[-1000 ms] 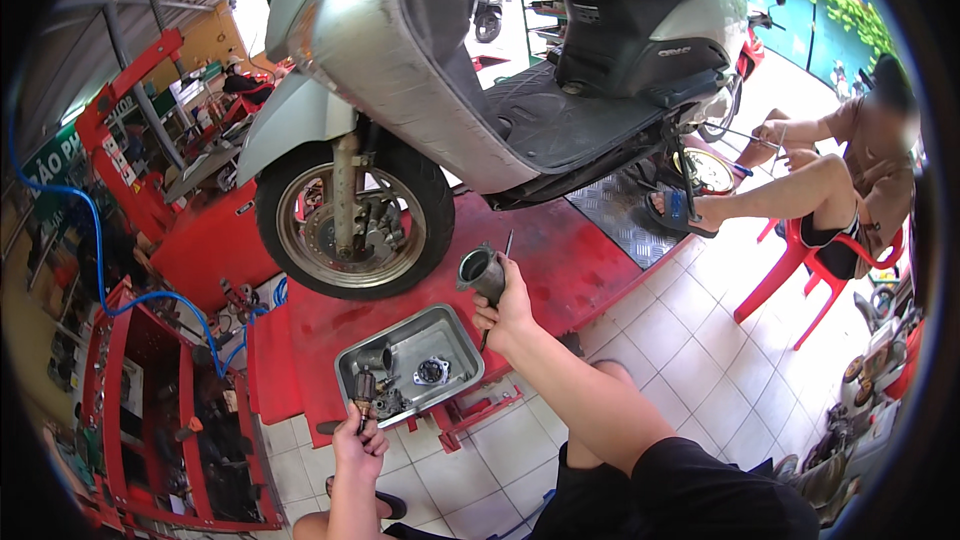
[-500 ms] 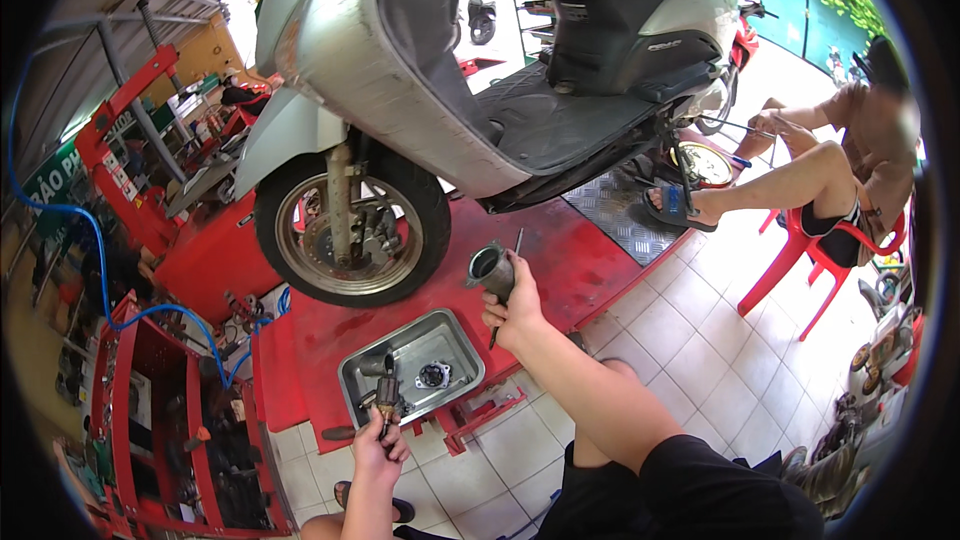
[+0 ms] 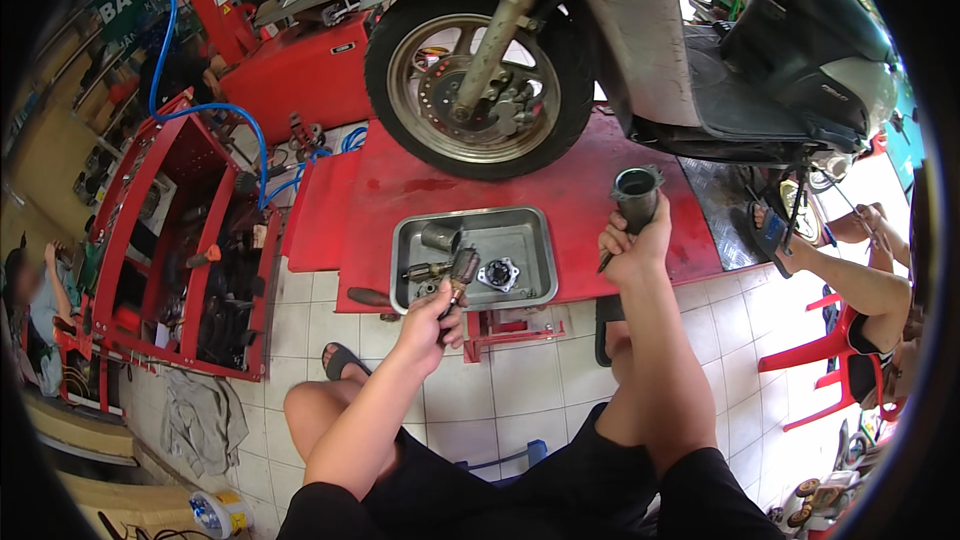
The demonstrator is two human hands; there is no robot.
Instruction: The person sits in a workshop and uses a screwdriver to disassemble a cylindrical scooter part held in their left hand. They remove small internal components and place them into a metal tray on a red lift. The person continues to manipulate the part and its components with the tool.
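Note:
My left hand (image 3: 430,328) is closed around the shaft end of a starter motor armature (image 3: 464,266), a dark copper-brown cylinder raised over the pan's near edge. In my right hand (image 3: 642,240) is a grey cylindrical motor housing (image 3: 637,202), its open end tilted up. A dark thin tip pokes out below those fingers; what it belongs to is hidden. The metal pan (image 3: 548,258) holds a short metal cylinder (image 3: 440,237), a second armature-like part (image 3: 428,271) and a round end cover (image 3: 498,274) with a dark centre.
The pan rests on a red lift platform (image 3: 400,175) under a scooter's front wheel (image 3: 480,90). A dark-handled tool (image 3: 368,296) lies left of the pan. Further left stands a red tool rack (image 3: 185,240) with a blue air hose (image 3: 210,108). A person sits on a red chair (image 3: 800,360) at right.
The head view has turned, so the pan and platform sit more centrally and the scooter has shifted right. Both hands keep hold of the same parts. A person at far left has come into view.

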